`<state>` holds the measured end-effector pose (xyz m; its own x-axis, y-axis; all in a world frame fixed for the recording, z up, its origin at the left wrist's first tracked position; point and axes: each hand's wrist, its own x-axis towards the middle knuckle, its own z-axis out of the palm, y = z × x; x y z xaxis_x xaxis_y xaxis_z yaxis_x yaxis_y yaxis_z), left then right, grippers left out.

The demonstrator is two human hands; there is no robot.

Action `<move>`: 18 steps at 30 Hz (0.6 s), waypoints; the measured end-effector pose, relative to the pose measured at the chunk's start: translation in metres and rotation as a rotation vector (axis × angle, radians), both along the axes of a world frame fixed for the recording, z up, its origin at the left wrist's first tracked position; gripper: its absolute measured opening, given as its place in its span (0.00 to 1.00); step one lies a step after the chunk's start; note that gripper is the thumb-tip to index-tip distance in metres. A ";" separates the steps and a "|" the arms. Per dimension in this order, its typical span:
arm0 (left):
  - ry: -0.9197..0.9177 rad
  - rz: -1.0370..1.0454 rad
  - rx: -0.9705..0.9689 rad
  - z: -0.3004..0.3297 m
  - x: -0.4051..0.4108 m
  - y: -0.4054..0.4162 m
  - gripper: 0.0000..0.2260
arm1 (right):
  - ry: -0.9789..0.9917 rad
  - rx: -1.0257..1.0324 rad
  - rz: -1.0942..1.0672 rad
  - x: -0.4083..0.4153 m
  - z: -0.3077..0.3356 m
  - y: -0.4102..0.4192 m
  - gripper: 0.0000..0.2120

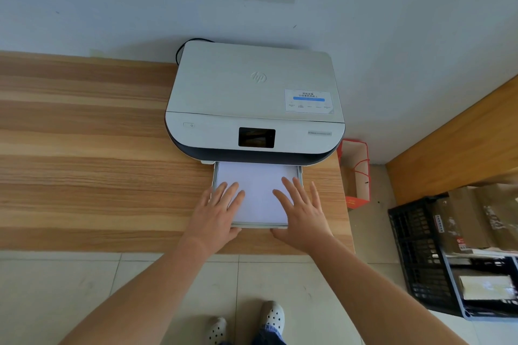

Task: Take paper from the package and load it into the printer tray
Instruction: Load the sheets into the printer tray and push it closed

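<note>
The stack of white paper (pixel 256 193) lay in the printer's pulled-out tray (pixel 300 173), under the front of the HP printer (pixel 252 98). The left hand (pixel 217 211) and right hand (pixel 301 211) rested flat on the sheets, fingers spread wide, gripping nothing, thumbs at the tray's near edge. The step looked like seating the paper; next would likely be an even push to slide the tray in. All stood on a wooden desk (pixel 84 148); no package showed.
</note>
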<state>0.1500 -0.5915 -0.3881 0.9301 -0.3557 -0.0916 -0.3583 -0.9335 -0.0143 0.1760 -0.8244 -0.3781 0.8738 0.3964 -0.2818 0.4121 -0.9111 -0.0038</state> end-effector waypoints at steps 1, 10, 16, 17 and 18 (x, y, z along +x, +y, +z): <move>0.005 0.007 0.010 0.001 0.004 -0.001 0.39 | -0.010 0.001 -0.008 0.003 0.000 0.001 0.42; -0.041 0.096 0.069 0.004 0.035 -0.002 0.41 | -0.142 -0.036 0.026 0.039 0.006 0.006 0.46; -0.089 0.150 0.075 0.008 0.061 0.005 0.43 | -0.201 -0.124 -0.038 0.063 0.009 0.009 0.47; -0.088 0.150 0.079 0.009 0.066 0.006 0.43 | -0.204 -0.127 -0.043 0.066 0.009 0.009 0.48; -0.084 0.149 0.083 0.010 0.069 0.007 0.44 | -0.204 -0.132 -0.039 0.069 0.009 0.010 0.48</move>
